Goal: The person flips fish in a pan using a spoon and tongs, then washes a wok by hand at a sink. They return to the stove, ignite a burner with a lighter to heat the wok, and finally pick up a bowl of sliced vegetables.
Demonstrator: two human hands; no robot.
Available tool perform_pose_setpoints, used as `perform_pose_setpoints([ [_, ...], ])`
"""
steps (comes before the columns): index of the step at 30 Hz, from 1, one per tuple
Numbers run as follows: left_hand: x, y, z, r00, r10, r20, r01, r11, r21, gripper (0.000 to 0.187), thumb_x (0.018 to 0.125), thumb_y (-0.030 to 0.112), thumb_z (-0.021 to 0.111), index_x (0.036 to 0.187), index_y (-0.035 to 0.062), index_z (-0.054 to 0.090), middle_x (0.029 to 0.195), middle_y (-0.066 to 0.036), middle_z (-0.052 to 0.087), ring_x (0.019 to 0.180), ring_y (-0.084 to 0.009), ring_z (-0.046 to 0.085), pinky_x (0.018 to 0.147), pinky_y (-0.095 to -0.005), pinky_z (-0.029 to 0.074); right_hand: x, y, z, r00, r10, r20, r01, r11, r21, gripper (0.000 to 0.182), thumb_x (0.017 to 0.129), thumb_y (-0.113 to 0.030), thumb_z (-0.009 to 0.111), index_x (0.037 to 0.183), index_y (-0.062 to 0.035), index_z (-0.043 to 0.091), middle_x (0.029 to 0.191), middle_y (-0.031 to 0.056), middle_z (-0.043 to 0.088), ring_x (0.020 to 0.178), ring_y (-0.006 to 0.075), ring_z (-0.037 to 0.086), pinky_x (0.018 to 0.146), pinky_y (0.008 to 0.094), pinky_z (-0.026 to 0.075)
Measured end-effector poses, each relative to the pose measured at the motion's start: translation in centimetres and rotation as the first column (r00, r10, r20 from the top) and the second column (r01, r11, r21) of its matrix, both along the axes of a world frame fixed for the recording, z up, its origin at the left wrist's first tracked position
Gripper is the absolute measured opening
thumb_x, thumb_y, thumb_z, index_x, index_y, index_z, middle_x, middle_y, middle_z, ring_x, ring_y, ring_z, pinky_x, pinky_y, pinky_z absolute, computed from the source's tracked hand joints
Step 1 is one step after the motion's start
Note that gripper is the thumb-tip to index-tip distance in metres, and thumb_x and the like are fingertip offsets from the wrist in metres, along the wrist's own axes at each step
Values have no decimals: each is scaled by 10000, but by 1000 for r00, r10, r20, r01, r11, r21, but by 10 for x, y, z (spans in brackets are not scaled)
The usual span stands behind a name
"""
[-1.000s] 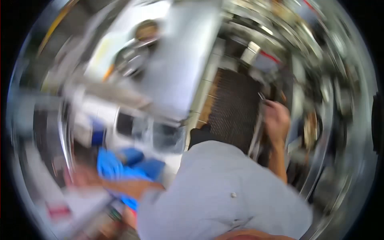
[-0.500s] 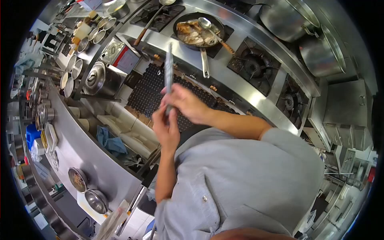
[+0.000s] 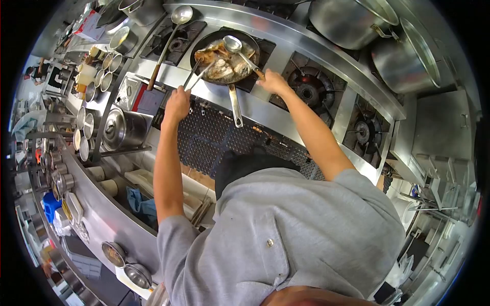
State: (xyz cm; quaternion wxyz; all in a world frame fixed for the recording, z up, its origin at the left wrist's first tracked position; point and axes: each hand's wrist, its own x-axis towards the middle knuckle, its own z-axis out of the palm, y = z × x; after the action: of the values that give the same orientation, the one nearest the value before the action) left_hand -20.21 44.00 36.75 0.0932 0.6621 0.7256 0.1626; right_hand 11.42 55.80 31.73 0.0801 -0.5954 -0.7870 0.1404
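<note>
A dark frying pan sits on the stove, its metal handle pointing towards me. Browned and whitish pieces of food, their kind hard to tell, lie in it. My left hand is closed around metal tongs, whose two arms stand apart and reach to the food at the pan's near left. With my right hand I grip the wooden handle of a metal ladle. The ladle's round bowl rests over the food at the pan's far side.
Another long ladle lies across the left burner. Bare gas burners stand right of the pan, with large steel pots behind. To the left are a lidded pot and a steel counter. A perforated black mat covers the floor.
My hands, earlier together around the upright tongs before my body, have separated. My left hand has carried the tongs to the pan; my right has let go of them and taken the ladle's handle.
</note>
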Motion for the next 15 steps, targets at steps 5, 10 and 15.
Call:
perform_pose_setpoints([
  [5,-20,62,-7,921,-82,-381,100,995,26,208,902,167,459,1016,-4,493,963,-192,545,848,-369,606,693,-452,503,7,3,21,721,-416,-555,-28,782,-623,225,848,-141,550,993,20,489,691,74,568,479,147,531,389,295,413],
  [10,-17,113,-1,812,-151,-564,262,957,121,221,834,94,482,1005,-32,542,948,-152,543,808,-301,633,627,-355,561,22,-20,32,954,40,-297,4,989,148,310,820,-141,540,1102,-25,483,728,167,599,634,317,629,496,405,489],
  [15,-16,145,-6,735,-276,-620,383,923,44,199,831,113,494,920,-34,596,923,-142,558,807,-301,639,634,-365,564,-1,-53,63,999,7,39,-19,949,314,359,830,-95,503,1183,-34,493,866,201,548,695,361,630,572,443,516],
])
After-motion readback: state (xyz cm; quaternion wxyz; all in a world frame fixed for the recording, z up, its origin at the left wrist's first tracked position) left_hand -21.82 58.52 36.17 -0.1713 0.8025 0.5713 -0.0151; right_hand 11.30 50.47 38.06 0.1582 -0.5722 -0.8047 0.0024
